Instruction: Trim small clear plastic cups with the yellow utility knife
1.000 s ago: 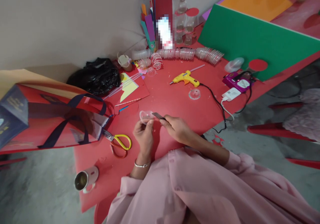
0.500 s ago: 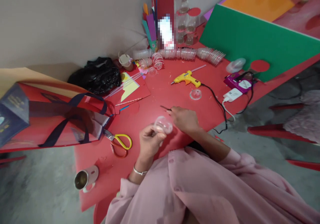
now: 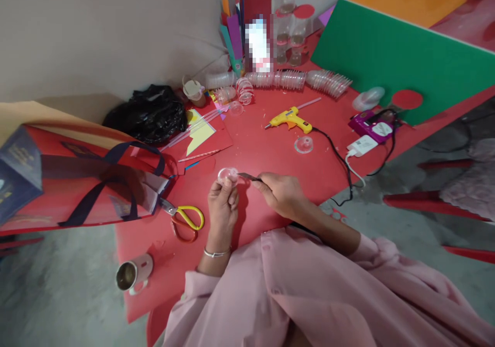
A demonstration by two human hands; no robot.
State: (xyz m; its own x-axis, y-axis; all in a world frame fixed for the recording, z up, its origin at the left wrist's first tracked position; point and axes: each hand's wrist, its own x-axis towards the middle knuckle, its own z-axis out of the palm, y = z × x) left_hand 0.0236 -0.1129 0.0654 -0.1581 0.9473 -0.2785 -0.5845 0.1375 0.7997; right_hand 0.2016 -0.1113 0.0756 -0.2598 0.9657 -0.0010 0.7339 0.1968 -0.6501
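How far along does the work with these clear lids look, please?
The red-topped cups look already built up. In hand: the left hand grips a lid, the right hand a knife at its edge. Probably left: the stacked lids. Whether the loose lid is finished, I cannot tell.

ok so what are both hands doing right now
Left hand: closed on a clear plastic piece.
Right hand: closed on a dark blade, its tip at the plastic piece.
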